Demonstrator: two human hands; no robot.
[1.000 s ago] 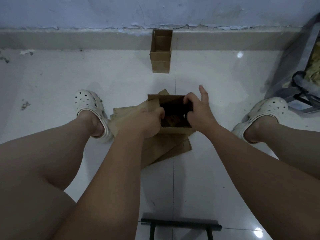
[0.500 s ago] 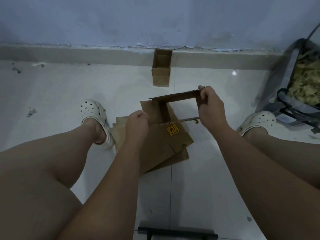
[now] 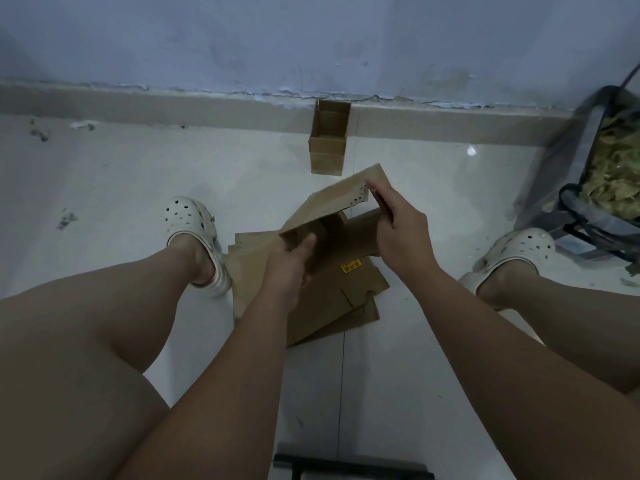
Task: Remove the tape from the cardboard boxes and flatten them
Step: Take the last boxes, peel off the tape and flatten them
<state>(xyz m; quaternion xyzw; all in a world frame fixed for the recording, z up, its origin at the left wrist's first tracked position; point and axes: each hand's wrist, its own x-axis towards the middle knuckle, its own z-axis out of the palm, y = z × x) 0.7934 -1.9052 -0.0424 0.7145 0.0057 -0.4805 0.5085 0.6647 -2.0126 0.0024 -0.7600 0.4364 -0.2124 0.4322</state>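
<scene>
At mid-frame a half-collapsed cardboard box (image 3: 332, 206) is held above a pile of flattened boxes (image 3: 332, 299) on the tiled floor (image 3: 104, 174). The right hand (image 3: 401, 233) is clenched on its right edge; the left hand (image 3: 291, 268) grips its lower left corner. Another open box (image 3: 329, 140) stands against the wall (image 3: 311, 39), upper centre.

label: small yellow sticker (image 3: 350, 267) | on: top sheet of the flattened cardboard pile (image 3: 332, 299), just right of the left hand (image 3: 289, 268) | print: dark marks, too small to read | other text: none readable on any box or elsewhere in view
</scene>
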